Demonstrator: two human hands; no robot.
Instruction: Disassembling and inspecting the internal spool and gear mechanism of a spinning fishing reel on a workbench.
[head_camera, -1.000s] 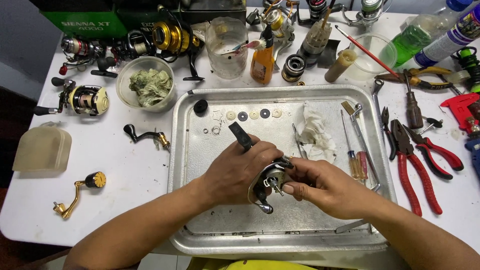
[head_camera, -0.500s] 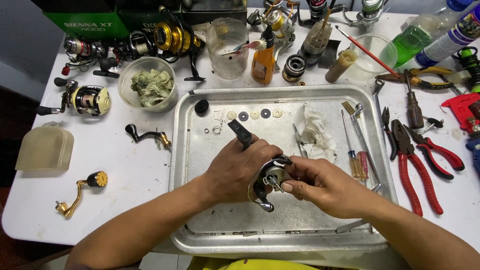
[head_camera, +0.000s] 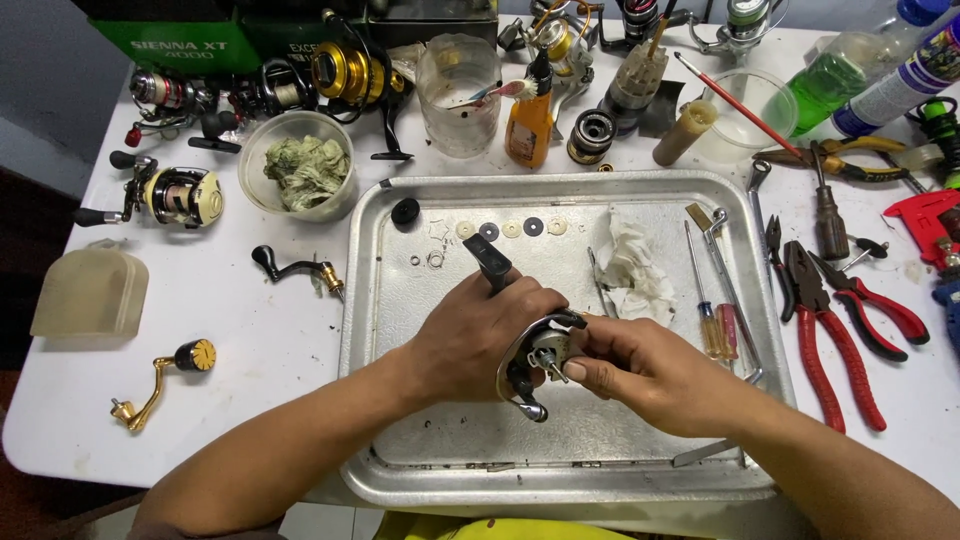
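The left hand is closed around a stripped spinning reel body over the metal tray; the right hand pinches its rotor end. Washers lie beyond both hands, so reassembly looks unfinished.

The worktop is white; the metal tray on it is dull silver. The reel body over the tray is black with a silver bail. By the worktop's right edge lie red-handled pliers. Near the left front corner rests a gold crank handle with a black knob. At the back edge stand an orange bottle and a green box.
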